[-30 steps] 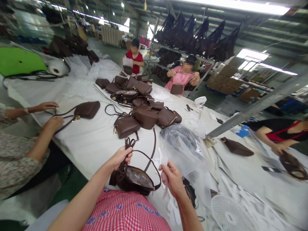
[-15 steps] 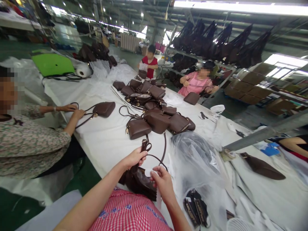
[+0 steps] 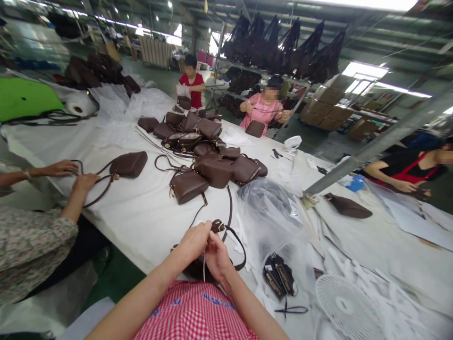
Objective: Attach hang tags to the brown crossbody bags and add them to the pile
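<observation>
My left hand point(image 3: 195, 242) is closed around a bunched dark brown bag strap point(image 3: 218, 226), whose buckle and loop stick out past the fingers. Close against it, my right hand point(image 3: 217, 257) has its fingers pinched together at the strap. A thin white strip point(image 3: 204, 269) hangs edge-on between the hands, seemingly from the right one. Below them lies a dark bag, mostly hidden by my hands and forearms. Just beyond, a brown handbag point(image 3: 190, 185) sits at the near side of a pile of similar bags point(image 3: 214, 168).
A clear plastic bag point(image 3: 269, 222) and black tags point(image 3: 279, 278) lie to the right, near a white fan point(image 3: 341, 302). A slanted metal pole point(image 3: 354, 163) rises from the table. At left, a co-worker's hands point(image 3: 83, 182) handle another bag's strap; other people work around the table.
My hands have come together at the strap, the right hand bringing the white strip up to it. The view has turned right, bringing the fan and another worker more into sight.
</observation>
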`<state>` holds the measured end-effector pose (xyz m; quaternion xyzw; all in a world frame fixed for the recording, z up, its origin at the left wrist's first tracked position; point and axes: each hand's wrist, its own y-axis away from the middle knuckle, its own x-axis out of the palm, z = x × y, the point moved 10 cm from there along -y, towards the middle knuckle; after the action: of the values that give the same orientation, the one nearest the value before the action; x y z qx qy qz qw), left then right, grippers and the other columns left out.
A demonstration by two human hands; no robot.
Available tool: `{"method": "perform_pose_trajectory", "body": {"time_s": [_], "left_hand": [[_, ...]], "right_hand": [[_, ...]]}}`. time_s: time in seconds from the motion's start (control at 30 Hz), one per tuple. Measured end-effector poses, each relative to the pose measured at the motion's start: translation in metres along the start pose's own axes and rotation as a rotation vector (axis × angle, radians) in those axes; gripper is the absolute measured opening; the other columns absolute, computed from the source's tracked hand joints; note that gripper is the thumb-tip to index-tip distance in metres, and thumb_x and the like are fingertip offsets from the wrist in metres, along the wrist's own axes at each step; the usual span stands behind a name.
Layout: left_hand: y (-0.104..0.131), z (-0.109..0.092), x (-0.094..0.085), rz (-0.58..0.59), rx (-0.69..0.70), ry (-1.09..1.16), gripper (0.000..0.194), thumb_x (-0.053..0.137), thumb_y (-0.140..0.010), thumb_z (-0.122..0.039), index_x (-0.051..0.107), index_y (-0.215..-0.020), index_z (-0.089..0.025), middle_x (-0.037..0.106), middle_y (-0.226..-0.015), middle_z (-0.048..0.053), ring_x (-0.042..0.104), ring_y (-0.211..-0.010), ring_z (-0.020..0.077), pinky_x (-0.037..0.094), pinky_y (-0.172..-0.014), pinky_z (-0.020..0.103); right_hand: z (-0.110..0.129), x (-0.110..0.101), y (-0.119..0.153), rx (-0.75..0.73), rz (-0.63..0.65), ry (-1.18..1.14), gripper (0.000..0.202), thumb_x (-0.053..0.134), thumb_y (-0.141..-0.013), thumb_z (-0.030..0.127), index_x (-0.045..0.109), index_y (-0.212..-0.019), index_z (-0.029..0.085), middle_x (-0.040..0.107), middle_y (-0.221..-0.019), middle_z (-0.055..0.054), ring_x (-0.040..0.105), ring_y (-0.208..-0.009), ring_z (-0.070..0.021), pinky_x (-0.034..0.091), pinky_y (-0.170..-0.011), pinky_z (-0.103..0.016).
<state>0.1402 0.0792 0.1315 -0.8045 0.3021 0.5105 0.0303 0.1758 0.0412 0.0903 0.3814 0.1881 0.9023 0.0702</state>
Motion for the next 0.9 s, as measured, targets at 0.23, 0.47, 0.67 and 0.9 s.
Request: {"method": "perform_pose_trajectory", "body": {"time_s": [0.23,0.47,0.67,0.9], "left_hand": [[0.002,-0.012,0.014,0.027,0.059,-0.011,0.055,0.031,-0.086,-0.007,0.033,-0.141,-0.013,0.062,-0.109,0.016,0.060,-0.097,0.0259,0.043,-0.084,0.036],[0.012,0.020,0.012,-0.097,0.049,0.476,0.084,0.053,-0.075,-0.019,0.015,-0.149,-0.017,0.066,-0.090,0.003,0.059,-0.086,0.0204,0.043,-0.081,0.030],[0.018,0.029,0.014,-0.104,0.003,0.406,0.054,0.052,-0.080,-0.026,0.044,-0.133,-0.018,0.067,-0.099,0.008,0.061,-0.090,0.0236,0.044,-0.081,0.030],[0.015,0.019,0.020,-0.066,0.157,0.678,0.045,0.048,-0.083,-0.021,0.047,-0.128,-0.018,0.069,-0.089,0.003,0.063,-0.084,0.0184,0.045,-0.082,0.027]], "right_hand": [[-0.003,-0.035,-0.007,-0.092,-0.221,-0.037,0.033,0.074,-0.069,0.043,0.068,-0.086,0.017,0.073,-0.094,-0.006,0.065,-0.095,-0.0224,0.050,-0.084,-0.033],[-0.012,-0.062,-0.011,-0.138,-0.335,-0.149,0.030,0.077,-0.067,0.043,0.062,-0.079,0.020,0.070,-0.075,0.001,0.066,-0.073,-0.0167,0.054,-0.072,-0.030],[-0.010,-0.060,-0.010,-0.121,-0.378,-0.099,0.030,0.075,-0.069,0.041,0.059,-0.083,0.020,0.069,-0.075,0.001,0.064,-0.064,-0.0154,0.047,-0.047,-0.023],[-0.002,-0.062,-0.011,-0.143,-0.386,0.034,0.035,0.073,-0.068,0.049,0.057,-0.078,0.019,0.061,-0.063,0.004,0.052,-0.047,-0.0098,0.036,-0.037,-0.019]]}}
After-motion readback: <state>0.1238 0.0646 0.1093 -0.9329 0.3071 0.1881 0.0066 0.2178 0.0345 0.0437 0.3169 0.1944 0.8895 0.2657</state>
